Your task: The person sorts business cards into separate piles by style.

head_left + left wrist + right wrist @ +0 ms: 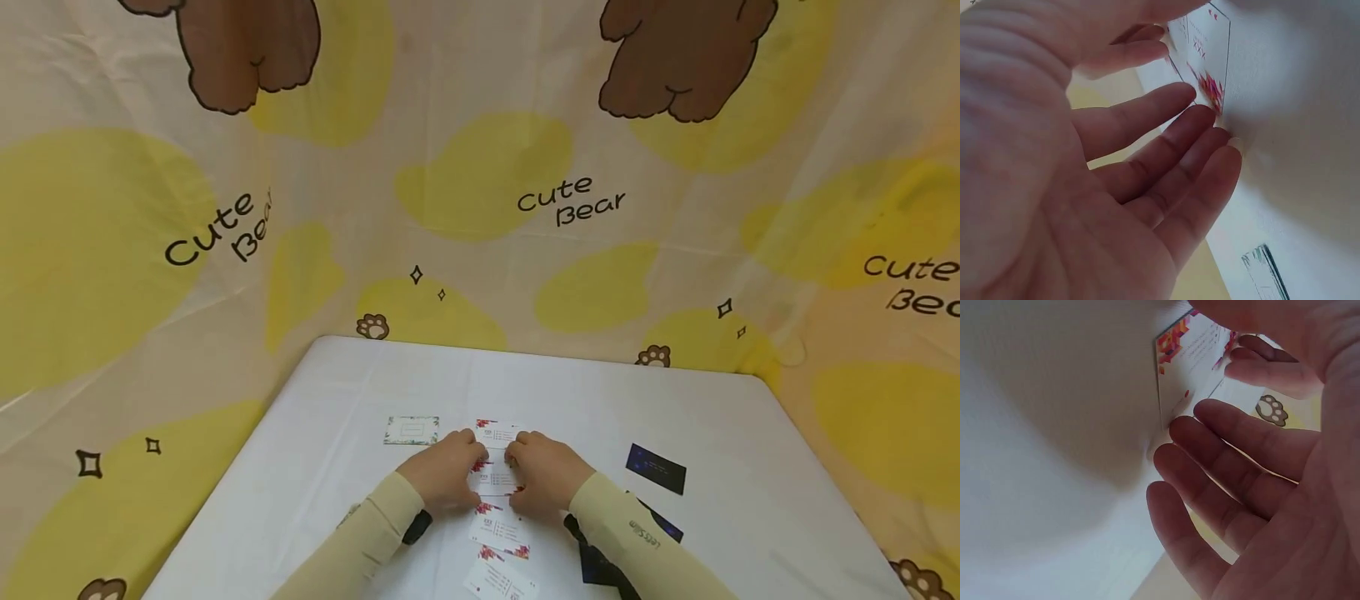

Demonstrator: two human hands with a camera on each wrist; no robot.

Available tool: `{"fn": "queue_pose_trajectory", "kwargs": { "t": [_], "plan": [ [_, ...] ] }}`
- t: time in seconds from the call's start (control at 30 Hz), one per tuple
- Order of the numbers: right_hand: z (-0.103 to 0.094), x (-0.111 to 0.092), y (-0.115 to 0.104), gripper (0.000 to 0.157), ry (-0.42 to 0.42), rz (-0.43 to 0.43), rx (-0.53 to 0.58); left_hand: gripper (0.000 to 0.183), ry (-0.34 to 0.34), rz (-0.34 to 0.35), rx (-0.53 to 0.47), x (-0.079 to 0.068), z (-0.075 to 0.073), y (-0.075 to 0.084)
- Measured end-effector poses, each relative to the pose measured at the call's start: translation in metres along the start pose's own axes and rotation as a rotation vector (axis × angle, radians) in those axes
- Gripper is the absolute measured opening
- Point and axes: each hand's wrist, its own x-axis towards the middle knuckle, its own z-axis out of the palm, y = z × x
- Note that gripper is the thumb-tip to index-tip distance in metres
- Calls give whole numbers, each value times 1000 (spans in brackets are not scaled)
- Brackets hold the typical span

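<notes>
Several white business cards with red-and-orange patterned corners lie in a column on the white table. My left hand [445, 468] is at the left side of the second white card [495, 477] from the far end, and my right hand [551, 472] is at its right side. In the left wrist view, gently bent fingertips [1207, 119] meet the table by a white card [1213, 53]. The right wrist view shows relaxed right fingers [1175, 459] beside a card's edge [1179, 369]. The farthest white card [497, 432] lies just beyond both hands.
A leaf-bordered card [412, 430] lies left of the column. Nearer me are two more white cards [499, 532]. Dark blue cards [656, 468] lie on the right, some partly covered by my right sleeve [637, 529]. A bear-print cloth [480, 275] hangs behind the table [570, 387].
</notes>
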Motion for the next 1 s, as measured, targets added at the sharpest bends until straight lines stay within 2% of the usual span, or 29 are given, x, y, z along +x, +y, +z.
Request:
{"fn": "queue_pose_trajectory", "kwargs": {
  "t": [0.17, 0.4, 0.53, 0.7, 0.87, 1.0],
  "plan": [
    [3, 0, 1, 49, 3, -1, 10, 44, -16, -6, -2, 3, 3, 1],
    [5, -2, 1, 53, -13, 10, -38, 51, -7, 2, 23, 5, 7, 3],
    [5, -2, 1, 51, -7, 20, -25, 55, 20, 5, 46, 5, 7, 5],
    [5, -1, 3, 52, 5, 27, 18, 51, 51, 4, 56, 8, 6, 4],
    [5, 4, 4, 56, 57, 46, 56, 44, 85, -9, 58, 16, 3, -2],
    [5, 15, 10, 60, 122, 83, 59, 49, 96, -45, 77, 30, -2, -8]
  ]
}}
